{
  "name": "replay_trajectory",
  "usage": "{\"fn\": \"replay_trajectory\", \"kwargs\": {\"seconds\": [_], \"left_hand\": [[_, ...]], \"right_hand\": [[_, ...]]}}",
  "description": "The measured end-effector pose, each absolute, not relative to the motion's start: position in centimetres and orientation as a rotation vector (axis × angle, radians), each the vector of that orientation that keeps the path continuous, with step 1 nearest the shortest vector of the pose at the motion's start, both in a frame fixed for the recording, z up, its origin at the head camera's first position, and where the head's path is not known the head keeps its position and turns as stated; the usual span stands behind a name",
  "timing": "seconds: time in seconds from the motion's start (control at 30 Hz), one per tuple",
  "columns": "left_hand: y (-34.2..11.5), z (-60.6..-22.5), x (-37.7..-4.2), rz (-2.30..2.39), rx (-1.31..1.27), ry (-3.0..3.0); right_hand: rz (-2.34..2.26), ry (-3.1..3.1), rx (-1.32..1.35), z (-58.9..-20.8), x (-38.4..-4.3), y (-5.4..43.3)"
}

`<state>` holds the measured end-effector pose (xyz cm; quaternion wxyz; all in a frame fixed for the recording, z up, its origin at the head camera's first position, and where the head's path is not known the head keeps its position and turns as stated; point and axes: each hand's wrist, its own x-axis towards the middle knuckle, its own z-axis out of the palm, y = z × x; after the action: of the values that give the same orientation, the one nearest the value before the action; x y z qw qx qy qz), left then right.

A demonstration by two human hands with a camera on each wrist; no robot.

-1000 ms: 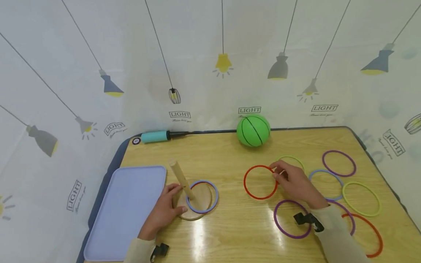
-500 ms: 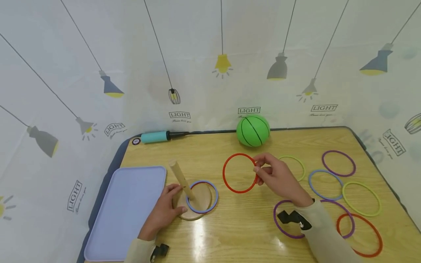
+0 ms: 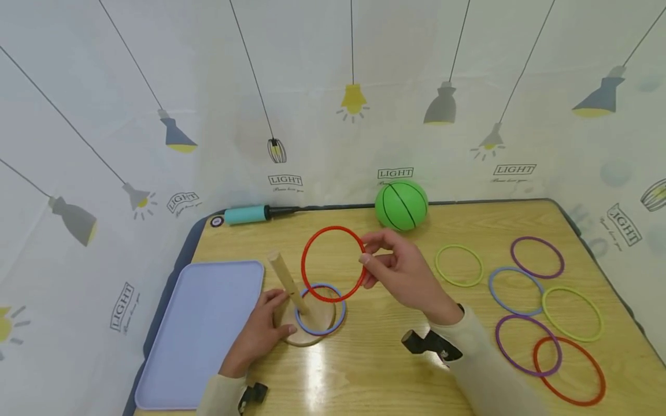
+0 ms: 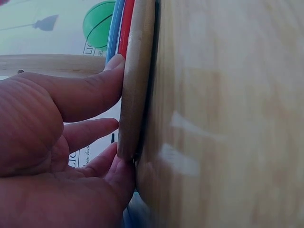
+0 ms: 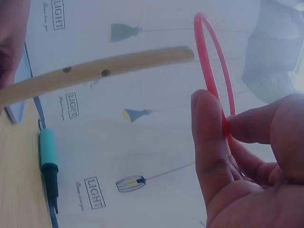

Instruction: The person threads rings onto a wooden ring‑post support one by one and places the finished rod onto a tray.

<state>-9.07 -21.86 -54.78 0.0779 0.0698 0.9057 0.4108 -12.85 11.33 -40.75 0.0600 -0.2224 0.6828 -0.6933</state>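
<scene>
My left hand (image 3: 256, 335) grips the edge of a round wooden base; a post (image 3: 284, 278) rises from it. In the left wrist view, thumb (image 4: 92, 90) and fingers lie along the base's rim (image 4: 132, 95). A blue ring (image 3: 344, 312) circles the post low down, and below it a red ring (image 4: 126, 28) shows against the base. Between thumb and fingers, my right hand (image 3: 403, 268) pinches another red ring (image 3: 303, 263), held raised and tilted. In the right wrist view that ring stands beside the post's top (image 5: 187, 53), apart from it.
At the right lie loose rings: yellow-green (image 3: 459, 285), purple (image 3: 537, 238), blue (image 3: 515, 268) and red (image 3: 603, 381), some overlapping. A green ball (image 3: 402, 205) and a teal hand pump (image 3: 246, 215) sit at the back. A lilac tray (image 3: 208, 335) is at the left.
My right hand has carried the red ring left and upward from beside the loose rings toward the post. The left hand has stayed on the base.
</scene>
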Motion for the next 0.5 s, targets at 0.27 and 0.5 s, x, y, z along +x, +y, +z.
{"fn": "replay_trajectory", "kwargs": {"seconds": [0.27, 0.5], "left_hand": [[-22.2, -54.7, -9.2, 1.226, 0.235, 2.717], [-21.8, -54.6, -9.1, 1.261, 0.237, 2.700]], "right_hand": [[-2.064, 1.970, -0.664, -40.5, -13.1, 6.4], [-1.990, 1.969, -0.570, -42.6, -13.8, 5.1]]}}
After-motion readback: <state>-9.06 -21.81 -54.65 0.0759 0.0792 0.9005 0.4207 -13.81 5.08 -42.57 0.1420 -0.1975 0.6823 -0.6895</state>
